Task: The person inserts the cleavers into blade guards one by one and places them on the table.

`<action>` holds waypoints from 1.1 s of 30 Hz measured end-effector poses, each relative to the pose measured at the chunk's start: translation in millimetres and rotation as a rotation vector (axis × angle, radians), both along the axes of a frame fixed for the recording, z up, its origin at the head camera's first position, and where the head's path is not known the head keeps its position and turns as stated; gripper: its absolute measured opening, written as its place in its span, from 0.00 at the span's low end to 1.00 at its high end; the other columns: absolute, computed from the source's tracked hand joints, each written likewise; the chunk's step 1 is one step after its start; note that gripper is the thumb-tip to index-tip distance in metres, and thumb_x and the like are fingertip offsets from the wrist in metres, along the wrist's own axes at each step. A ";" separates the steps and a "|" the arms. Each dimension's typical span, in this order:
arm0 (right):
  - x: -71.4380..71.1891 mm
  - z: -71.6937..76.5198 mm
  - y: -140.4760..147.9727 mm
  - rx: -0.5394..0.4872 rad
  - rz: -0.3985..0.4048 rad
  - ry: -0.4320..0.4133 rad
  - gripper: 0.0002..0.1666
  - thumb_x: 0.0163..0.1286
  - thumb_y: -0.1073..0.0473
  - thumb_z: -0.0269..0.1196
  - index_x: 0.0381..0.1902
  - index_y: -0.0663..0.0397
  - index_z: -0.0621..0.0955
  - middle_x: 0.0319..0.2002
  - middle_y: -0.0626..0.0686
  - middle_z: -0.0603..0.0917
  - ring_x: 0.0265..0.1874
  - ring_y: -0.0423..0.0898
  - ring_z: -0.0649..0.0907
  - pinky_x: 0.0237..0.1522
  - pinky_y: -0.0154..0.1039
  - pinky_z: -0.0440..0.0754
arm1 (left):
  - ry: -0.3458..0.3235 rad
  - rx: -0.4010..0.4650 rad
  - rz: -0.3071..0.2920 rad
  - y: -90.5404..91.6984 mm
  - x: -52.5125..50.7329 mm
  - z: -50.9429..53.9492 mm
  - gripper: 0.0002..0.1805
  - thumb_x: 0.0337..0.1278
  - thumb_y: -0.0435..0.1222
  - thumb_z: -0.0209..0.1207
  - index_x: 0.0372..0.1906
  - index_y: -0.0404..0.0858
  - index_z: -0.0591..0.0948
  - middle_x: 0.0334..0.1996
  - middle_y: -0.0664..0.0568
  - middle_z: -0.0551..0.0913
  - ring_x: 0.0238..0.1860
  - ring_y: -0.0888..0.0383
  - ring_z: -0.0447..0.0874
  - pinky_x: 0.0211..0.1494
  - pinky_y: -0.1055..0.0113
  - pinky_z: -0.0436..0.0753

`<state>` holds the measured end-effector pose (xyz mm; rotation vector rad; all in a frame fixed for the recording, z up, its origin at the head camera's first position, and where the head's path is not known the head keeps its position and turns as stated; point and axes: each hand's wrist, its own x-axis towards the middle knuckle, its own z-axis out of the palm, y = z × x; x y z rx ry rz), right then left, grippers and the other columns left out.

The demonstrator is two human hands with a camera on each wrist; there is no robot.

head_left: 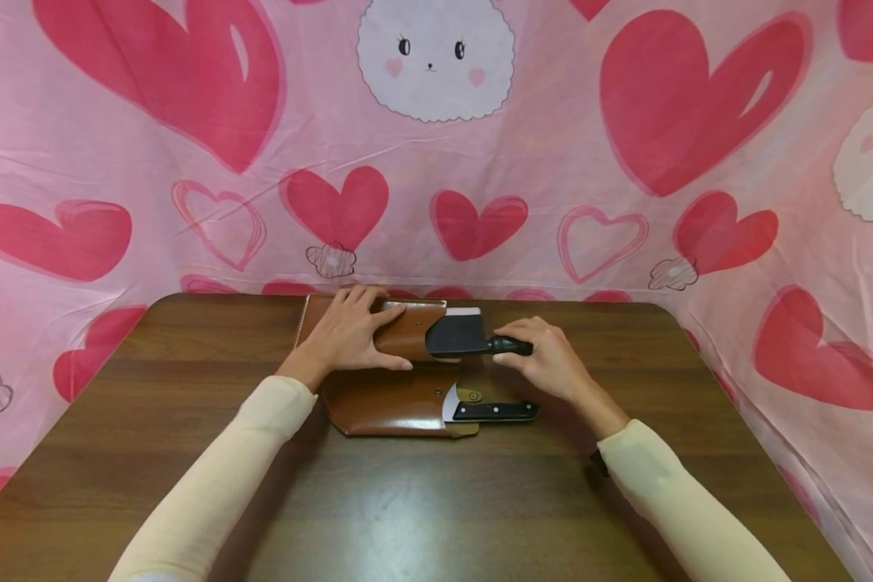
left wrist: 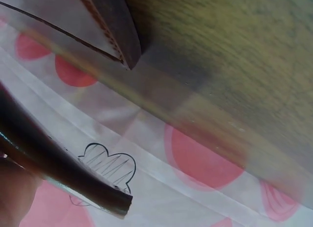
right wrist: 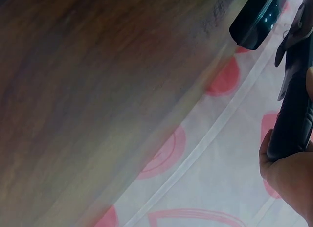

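A cleaver with a dark blade lies partly inside a brown leather sheath near the table's far edge. My left hand holds this sheath across its width, the thumb along the near side and the fingers spread over the top towards the far edge. My right hand grips the cleaver's black handle. Closer to me lies a second brown sheath. Another knife sits in it, its black riveted handle sticking out to the right. In the left wrist view, only a sheath edge and part of the hand show.
Both sheaths lie on a dark wooden table with rounded far corners. A pink cloth backdrop with hearts hangs right behind the far edge and along the sides.
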<state>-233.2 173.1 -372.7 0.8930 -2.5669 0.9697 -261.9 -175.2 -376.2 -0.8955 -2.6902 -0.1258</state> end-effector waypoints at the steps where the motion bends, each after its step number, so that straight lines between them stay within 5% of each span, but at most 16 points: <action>1: -0.1 0.0 -0.5 -0.002 -0.001 -0.001 0.23 0.56 0.61 0.78 0.50 0.59 0.88 0.48 0.56 0.87 0.49 0.53 0.82 0.51 0.52 0.80 | 0.000 -0.001 0.001 0.1 -0.1 0.1 0.56 0.39 0.80 0.57 0.70 0.49 0.77 0.61 0.41 0.71 0.63 0.42 0.66 0.66 0.44 0.62; 33: 3.6 -2.5 -11.9 0.040 0.037 0.023 0.22 0.62 0.64 0.74 0.54 0.63 0.86 0.50 0.57 0.86 0.50 0.53 0.79 0.51 0.52 0.78 | 0.015 -0.004 0.008 9.6 -1.4 2.5 0.58 0.36 0.83 0.54 0.70 0.51 0.78 0.59 0.43 0.72 0.61 0.42 0.67 0.63 0.44 0.64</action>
